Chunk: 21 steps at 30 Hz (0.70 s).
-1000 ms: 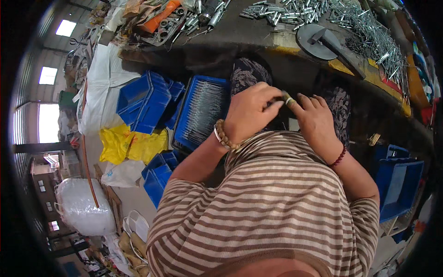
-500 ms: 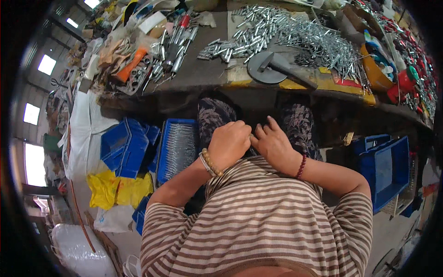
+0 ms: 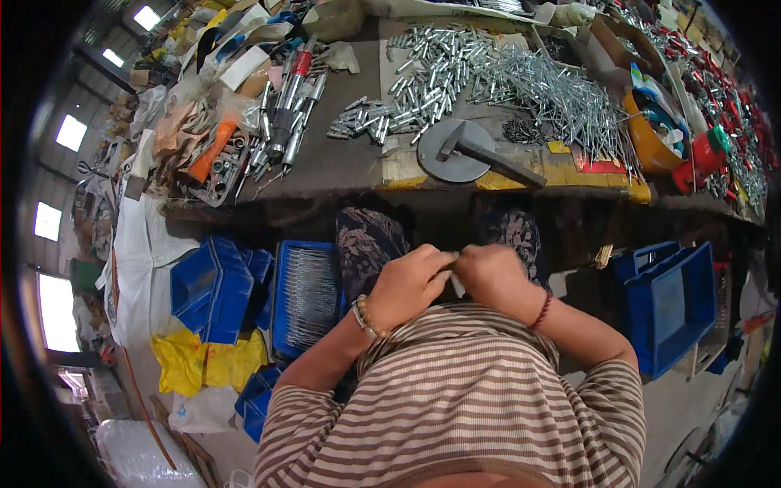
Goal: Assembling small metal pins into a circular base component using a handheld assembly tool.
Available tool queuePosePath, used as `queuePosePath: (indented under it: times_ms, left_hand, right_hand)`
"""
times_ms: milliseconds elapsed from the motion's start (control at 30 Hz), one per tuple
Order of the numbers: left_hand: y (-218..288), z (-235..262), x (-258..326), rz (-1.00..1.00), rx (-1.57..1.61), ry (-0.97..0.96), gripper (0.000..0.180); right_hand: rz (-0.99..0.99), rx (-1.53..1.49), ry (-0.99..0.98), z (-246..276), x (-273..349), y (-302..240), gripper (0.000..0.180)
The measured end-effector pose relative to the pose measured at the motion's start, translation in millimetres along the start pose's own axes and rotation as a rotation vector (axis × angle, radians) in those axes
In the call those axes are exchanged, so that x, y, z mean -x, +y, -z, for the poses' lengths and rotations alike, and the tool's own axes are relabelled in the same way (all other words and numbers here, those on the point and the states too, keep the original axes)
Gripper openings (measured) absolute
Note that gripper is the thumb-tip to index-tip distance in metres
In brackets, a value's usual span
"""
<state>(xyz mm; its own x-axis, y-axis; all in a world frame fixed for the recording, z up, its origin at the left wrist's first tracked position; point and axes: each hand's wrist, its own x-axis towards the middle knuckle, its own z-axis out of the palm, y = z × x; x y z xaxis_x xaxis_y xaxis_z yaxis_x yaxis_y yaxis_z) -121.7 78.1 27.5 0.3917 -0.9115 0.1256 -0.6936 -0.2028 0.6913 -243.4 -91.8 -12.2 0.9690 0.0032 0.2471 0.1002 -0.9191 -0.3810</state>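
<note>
Both hands meet in front of my striped shirt, above my lap and below the workbench edge. My left hand [image 3: 407, 281], with a bead bracelet at the wrist, and my right hand [image 3: 495, 276], with a thin red cord at the wrist, pinch a small pale object [image 3: 456, 282] between their fingertips. The object is mostly hidden by the fingers and I cannot tell what it is. My knees in dark patterned trousers [image 3: 370, 240] show just beyond the hands.
The workbench [image 3: 350, 163] holds a heap of shiny metal rods [image 3: 521, 77], a round metal disc with a bar [image 3: 460, 150], tools at its left end and an orange bowl [image 3: 647, 138]. Blue crates [image 3: 305, 297] [image 3: 671, 305] stand on the floor either side.
The view has tilted so the bench fills more of the frame. Both hands have stayed together at my lap, fingers working on the small object.
</note>
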Motion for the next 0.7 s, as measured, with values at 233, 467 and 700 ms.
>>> queuePosePath:
  times_ms: [233,467,700]
  left_hand:
    - [-22.9,28.0,-26.3,0.053,0.126,0.246,0.030]
    - [-56.8,53.7,-55.1,0.137,0.059,0.438,0.023]
    - [-90.1,81.7,-101.1,0.254,-0.072,0.616,0.019]
  right_hand:
    - [-0.322,0.349,0.554,93.5,-63.2,118.1,0.007]
    - [-0.268,0.598,0.128,112.6,-84.6,194.3,0.016]
    - [-0.084,0.423,0.369,111.4,-79.9,194.8,0.013]
